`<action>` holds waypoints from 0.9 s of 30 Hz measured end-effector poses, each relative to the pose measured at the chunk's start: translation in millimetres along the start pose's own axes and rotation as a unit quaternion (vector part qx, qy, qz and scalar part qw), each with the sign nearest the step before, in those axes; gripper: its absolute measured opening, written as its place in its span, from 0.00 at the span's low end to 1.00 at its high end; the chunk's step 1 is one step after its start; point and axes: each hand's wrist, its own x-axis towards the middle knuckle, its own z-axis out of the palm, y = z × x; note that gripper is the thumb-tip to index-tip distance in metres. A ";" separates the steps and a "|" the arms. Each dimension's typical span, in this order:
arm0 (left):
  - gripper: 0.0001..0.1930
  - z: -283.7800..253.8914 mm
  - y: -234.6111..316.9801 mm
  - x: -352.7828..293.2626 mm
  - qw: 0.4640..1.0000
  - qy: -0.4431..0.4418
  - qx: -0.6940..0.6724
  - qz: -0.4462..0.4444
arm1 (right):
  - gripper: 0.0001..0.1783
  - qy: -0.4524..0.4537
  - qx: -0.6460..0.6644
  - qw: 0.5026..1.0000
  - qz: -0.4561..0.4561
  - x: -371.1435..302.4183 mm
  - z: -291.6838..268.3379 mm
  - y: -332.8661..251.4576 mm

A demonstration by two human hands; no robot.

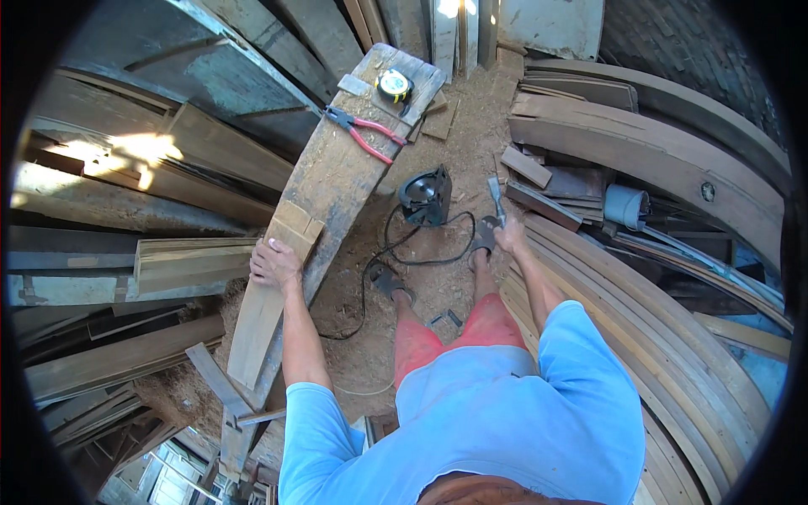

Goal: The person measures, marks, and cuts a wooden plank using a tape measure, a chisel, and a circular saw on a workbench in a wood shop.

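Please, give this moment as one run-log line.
left hand: on pale flat wooden board | right hand: holding grey flat-bladed metal chisel | weathered wooden bench: bears red-handled pliers, black-yellow tape measure

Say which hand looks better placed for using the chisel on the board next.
Probably the right hand: it holds the chisel, while the left hand rests on the board, perhaps steadying it.

Rumpled light-blue shirt (497,421), 2 loose short sleeves (585,349); pinkish-red shorts (488,324); 2 dark shoes (386,279), bare shins (406,309).
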 end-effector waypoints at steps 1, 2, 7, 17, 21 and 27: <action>0.22 -1.6 -11.4 -0.9 1.000 -0.009 0.006 -0.015 | 0.23 0.066 -0.015 0.997 -0.045 -1.5 -8.1 -13.6; 0.22 -4.1 -14.2 -0.5 1.000 -0.003 0.009 -0.019 | 0.23 0.142 -0.025 0.986 -0.084 -4.0 -21.2 -23.4; 0.35 -19.0 6.9 -2.7 0.996 -0.079 -0.029 -0.006 | 0.24 0.152 0.009 0.979 -0.137 -7.8 -60.7 16.1; 0.75 -67.2 -88.7 -0.4 0.916 -0.324 -0.071 0.226 | 0.21 0.021 -0.091 0.984 -0.152 -157.9 56.8 119.3; 0.78 -62.6 -155.4 5.3 0.926 -0.330 -0.046 0.179 | 0.21 -0.074 -0.037 0.993 -0.086 -221.1 64.8 78.9; 0.75 -75.4 -168.2 18.3 0.918 -0.345 -0.030 0.194 | 0.15 0.035 0.076 0.986 -0.146 -221.7 58.0 26.9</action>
